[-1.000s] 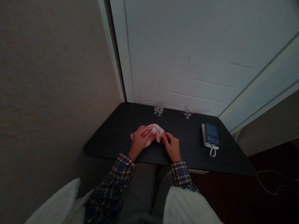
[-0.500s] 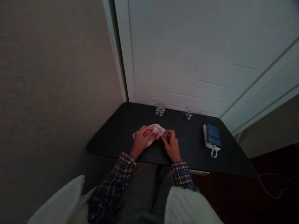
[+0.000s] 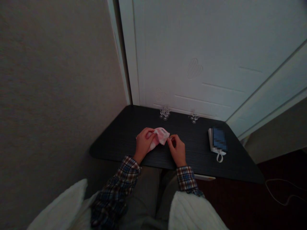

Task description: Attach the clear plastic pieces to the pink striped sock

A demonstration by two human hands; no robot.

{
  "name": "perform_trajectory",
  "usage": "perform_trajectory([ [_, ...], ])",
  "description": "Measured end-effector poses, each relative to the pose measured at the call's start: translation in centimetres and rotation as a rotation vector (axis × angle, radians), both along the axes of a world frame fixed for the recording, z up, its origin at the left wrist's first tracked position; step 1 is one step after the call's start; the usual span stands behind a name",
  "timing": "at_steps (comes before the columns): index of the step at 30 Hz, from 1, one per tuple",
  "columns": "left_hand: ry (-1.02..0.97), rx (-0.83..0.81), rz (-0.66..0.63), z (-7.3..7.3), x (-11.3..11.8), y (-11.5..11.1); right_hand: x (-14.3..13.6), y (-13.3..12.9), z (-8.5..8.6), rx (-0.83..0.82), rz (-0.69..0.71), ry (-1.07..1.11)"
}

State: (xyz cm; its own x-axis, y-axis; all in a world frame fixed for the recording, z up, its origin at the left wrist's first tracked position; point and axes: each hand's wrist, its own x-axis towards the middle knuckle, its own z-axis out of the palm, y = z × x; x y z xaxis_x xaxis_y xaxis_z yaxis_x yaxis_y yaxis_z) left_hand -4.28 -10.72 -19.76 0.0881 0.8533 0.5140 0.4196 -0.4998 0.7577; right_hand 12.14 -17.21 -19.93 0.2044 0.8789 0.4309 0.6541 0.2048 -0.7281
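Observation:
A pink-and-white cloth [image 3: 160, 135] with a small dark mark near its upper edge is bunched just above the dark table. My left hand [image 3: 144, 142] pinches its left side between thumb and fingers. At the cloth's right corner, my right hand [image 3: 177, 148] has thumb and forefinger closed together. A small clear piece shows faintly at those fingertips, too small and dim to name surely. Part of the cloth is hidden under my left fingers.
Several small clear suction-cup-like pieces [image 3: 164, 113] stand by the white panel, with another little group [image 3: 194, 118] farther right. A blurred blue-and-white item [image 3: 218, 140] with a white loop lies on the table's right side. A wall [image 3: 72, 80] rises on the left.
The cloth's right part has been turned and spread a little, so its dark mark shows more plainly. My right fingertips have closed in, and the clear piece is now mostly covered.

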Motion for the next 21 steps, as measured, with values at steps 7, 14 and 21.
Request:
perform_trajectory([
  [7,-0.033,-0.070,0.081,-0.23,-0.09,0.15,0.06,-0.10,0.09,0.097,-0.056,0.069],
  [14,-0.018,-0.059,0.010,0.43,0.10,-0.07,-0.18,-0.03,-0.12,0.172,-0.065,0.131],
  [21,0.042,-0.045,-0.112,0.35,0.20,-0.09,-0.22,-0.16,-0.15,0.183,-0.012,0.137],
])
